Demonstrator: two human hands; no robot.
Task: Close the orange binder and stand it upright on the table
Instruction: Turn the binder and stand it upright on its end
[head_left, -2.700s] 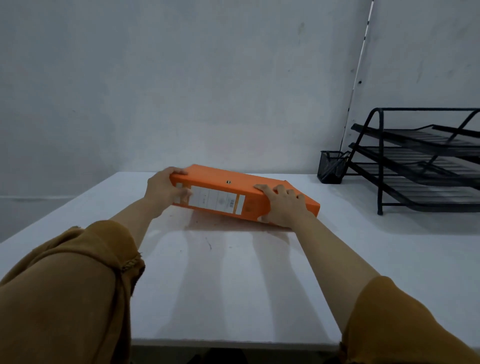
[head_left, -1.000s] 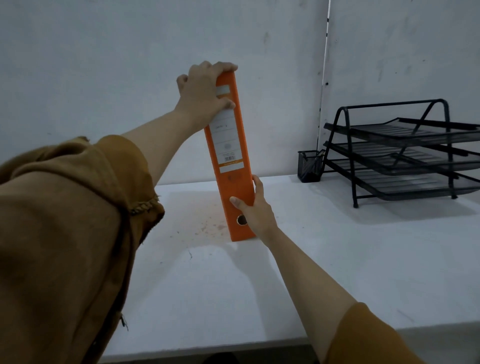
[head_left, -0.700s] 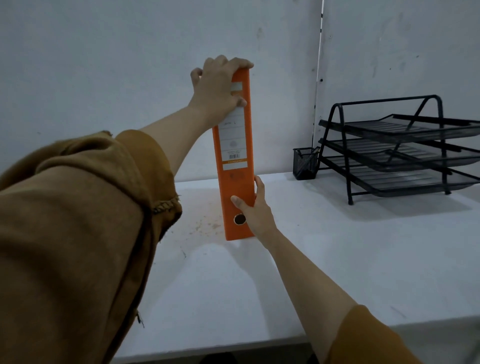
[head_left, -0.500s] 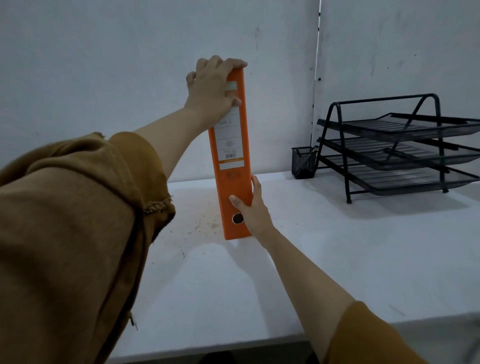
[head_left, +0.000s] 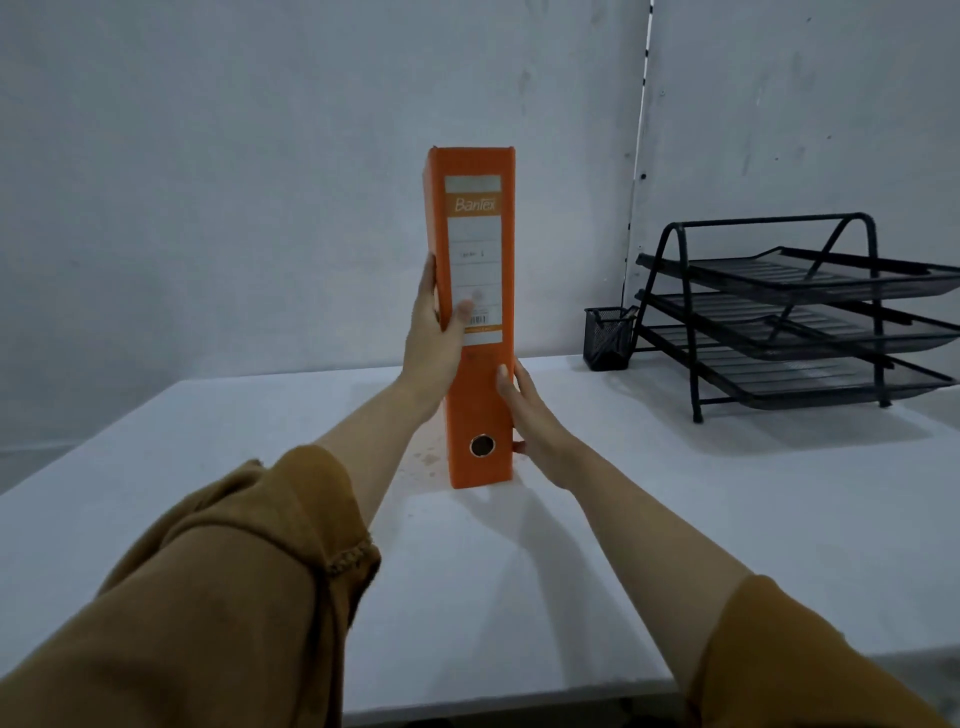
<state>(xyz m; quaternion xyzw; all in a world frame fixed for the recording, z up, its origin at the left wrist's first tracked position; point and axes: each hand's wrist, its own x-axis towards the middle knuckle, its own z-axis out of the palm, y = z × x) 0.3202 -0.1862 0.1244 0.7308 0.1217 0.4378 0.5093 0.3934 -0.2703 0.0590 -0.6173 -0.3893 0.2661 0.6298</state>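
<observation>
The orange binder (head_left: 478, 395) stands upright and closed on the white table (head_left: 675, 519), its labelled spine facing me with a round finger hole near the bottom. My left hand (head_left: 434, 343) grips its left side at mid-height, thumb across the spine label. My right hand (head_left: 524, 415) lies flat against its lower right side, fingers extended. The binder's far side is hidden.
A black three-tier wire tray rack (head_left: 800, 312) stands at the back right of the table, with a small black mesh pen cup (head_left: 608, 338) to its left against the wall. Faint stains mark the table just left of the binder's base.
My left hand has slid from the binder's top down to its left side at mid-height. The binder has straightened from a slight lean to vertical. My right hand stays at the lower right.
</observation>
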